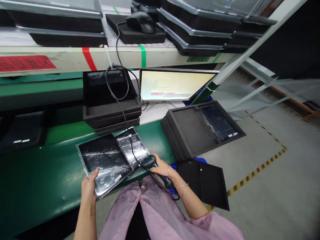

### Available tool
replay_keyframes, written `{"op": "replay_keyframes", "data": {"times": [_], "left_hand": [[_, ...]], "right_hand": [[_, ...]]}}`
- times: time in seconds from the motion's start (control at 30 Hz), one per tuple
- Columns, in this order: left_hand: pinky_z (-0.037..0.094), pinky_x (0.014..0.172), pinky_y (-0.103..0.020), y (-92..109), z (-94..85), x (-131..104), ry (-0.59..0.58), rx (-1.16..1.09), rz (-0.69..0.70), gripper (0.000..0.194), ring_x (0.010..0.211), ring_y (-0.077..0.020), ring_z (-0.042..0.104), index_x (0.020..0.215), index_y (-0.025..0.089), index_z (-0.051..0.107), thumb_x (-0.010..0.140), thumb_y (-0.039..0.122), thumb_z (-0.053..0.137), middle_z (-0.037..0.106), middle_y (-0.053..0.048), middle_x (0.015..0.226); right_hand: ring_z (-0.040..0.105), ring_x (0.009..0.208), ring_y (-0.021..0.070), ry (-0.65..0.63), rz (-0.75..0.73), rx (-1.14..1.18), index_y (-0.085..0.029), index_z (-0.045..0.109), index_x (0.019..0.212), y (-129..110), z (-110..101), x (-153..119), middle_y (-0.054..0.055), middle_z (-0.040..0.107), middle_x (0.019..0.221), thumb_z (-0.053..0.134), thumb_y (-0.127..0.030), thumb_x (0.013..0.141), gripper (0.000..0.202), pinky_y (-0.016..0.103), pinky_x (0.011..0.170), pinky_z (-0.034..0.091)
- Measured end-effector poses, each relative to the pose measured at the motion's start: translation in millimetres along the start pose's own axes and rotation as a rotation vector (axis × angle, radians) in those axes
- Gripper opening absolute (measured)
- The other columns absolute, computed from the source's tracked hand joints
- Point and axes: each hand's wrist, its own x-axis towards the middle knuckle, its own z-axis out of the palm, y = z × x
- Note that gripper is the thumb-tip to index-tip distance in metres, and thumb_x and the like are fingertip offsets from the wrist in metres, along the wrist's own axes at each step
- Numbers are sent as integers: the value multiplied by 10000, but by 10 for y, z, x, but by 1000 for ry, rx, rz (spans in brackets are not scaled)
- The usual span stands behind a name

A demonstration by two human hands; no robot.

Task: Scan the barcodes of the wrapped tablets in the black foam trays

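My left hand [90,186] grips the near left corner of a flat dark panel [103,156] in a clear plastic sleeve, thumb on top. A second sleeved panel [132,145], silvery with glare, shows from beneath its right side. My right hand [160,166] is wrapped round a black handheld barcode scanner [167,181]. The scanner's head [150,161] lies at the right edge of the panels and points left toward them. From the scanner a black cable [126,123] runs up across the second panel. Both panels are over the front edge of the green work surface [50,176].
Behind stand a monitor [175,85] and stacked black foam trays [112,111]. To the right, another tray stack [192,133] holds a dark panel [217,121]. A shelf [160,55] crosses above, bearing a mouse [141,22] and more trays. A black tray [212,183] sits lower right.
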Motion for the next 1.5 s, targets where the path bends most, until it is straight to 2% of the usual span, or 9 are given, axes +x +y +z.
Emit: {"op": "replay_keyframes", "data": {"times": [0.5,0.7,0.8,0.97,1.03,1.1,1.23,1.37,1.5], "left_hand": [[540,759,-369,3,84,48,-29,32,29,370,663,-198,632,937,158,626,618,308,738,649,-16,747],[540,720,-356,32,305,-71,-85,-43,-66,282,630,-191,636,900,161,628,646,258,702,641,0,655],[538,699,-340,15,459,-147,-160,-56,-58,272,634,-193,642,905,158,625,654,246,684,646,-2,644],[526,698,-308,-43,552,-174,-224,-1,-31,322,703,-197,654,924,151,635,637,284,696,683,-31,760],[523,713,-294,-68,512,-160,-213,20,-14,346,736,-196,657,928,147,634,621,288,705,688,-40,784],[528,716,-296,-96,443,-145,-226,25,-6,422,755,-211,659,943,141,629,574,314,738,688,-48,791],[542,736,-356,-155,315,-147,-288,85,-28,606,813,-271,655,967,146,615,498,494,775,682,-62,814],[513,857,-384,-151,292,-225,-170,138,2,579,986,-273,617,932,166,619,719,687,484,668,-99,929],[470,930,-421,-34,302,-338,-76,187,-54,492,995,-267,609,951,181,621,777,608,451,657,-95,959]], "right_hand": [[551,469,102,-10,0,-29,-183,211,1371,-8,-21,4,1,595,768,594,-200,710,764,262,600,486],[641,779,205,290,46,-206,-176,147,1433,120,-312,290,131,605,1024,605,-251,746,829,346,791,474],[582,1030,293,420,73,-268,-170,75,1458,158,-525,579,203,542,1162,583,-255,780,852,431,908,412],[472,1183,308,603,93,-310,-103,114,1449,74,-715,791,231,471,1258,524,-194,802,771,458,984,362],[323,1302,290,718,35,-341,-99,161,1439,-9,-655,701,205,343,1386,477,-159,810,706,448,1073,272],[306,1297,258,781,-114,-333,-111,276,1398,-105,-476,566,166,356,1378,435,-190,842,583,414,1098,246],[531,902,178,456,-376,-134,-159,521,1168,-275,94,413,96,550,1034,551,-389,812,426,324,867,437],[493,706,127,345,-179,68,-148,562,849,-333,436,518,31,529,811,668,-355,710,271,270,695,406],[438,618,84,322,-136,214,-152,486,737,-335,419,643,-35,454,641,677,-256,693,222,219,619,342]]}}
